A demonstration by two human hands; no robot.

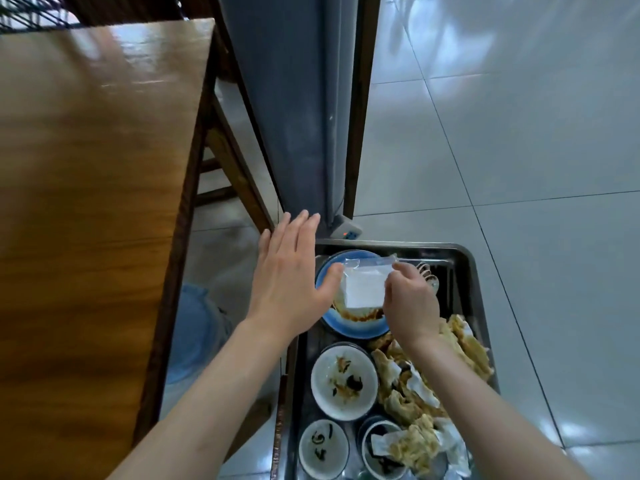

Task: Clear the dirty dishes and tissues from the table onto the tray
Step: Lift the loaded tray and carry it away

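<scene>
A metal tray (465,271) at the lower right carries a blue-rimmed plate (356,329) with sauce, a white bowl (343,381) with scraps, two small bowls (322,448) and several soiled tissues (426,396). My right hand (410,301) pinches a clear plastic tissue packet (367,284) over the blue plate. My left hand (291,278) hovers flat beside the tray's left edge, fingers straight, thumb touching the packet's left side. The brown wooden table (93,188) fills the left.
A grey curtain (294,109) and a wooden post stand behind the tray. A white power strip (346,232) lies on the tiled floor (519,150). A wooden chair frame (228,161) sits between table and curtain. A blue water jug (197,337) stands under the table's edge.
</scene>
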